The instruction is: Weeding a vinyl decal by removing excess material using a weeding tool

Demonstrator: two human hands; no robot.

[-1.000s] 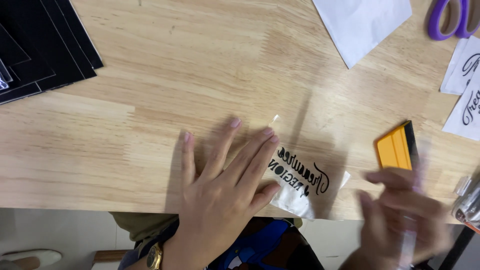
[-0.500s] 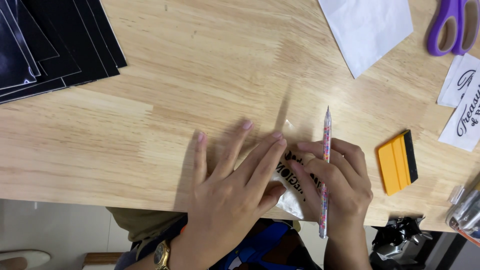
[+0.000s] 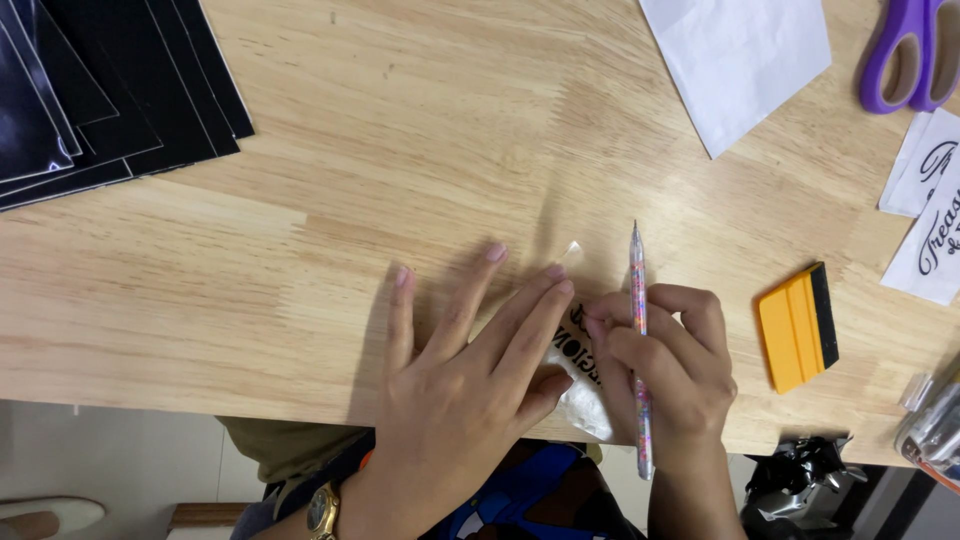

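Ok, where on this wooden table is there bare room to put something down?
The widest bare wood lies between the black sheets and the white paper, above the left hand. It is crowded around the right hand with its patterned pen: orange squeegee, lettered papers and purple scissors fill that side.

Decal under the hands: a small clear-and-white sticker sheet [image 3: 583, 385] with black lettering, lying at the near edge of the wooden table, mostly covered by both hands.
Decals at right edge: two white rectangular sheets with black script, one [image 3: 937, 235] lying nearer, the other [image 3: 922, 165] just beyond it, partly cut off by the frame.
Blank sheet: a plain white paper rectangle [image 3: 740, 60] at the far side, unprinted.
Packages, signs, screens: none.
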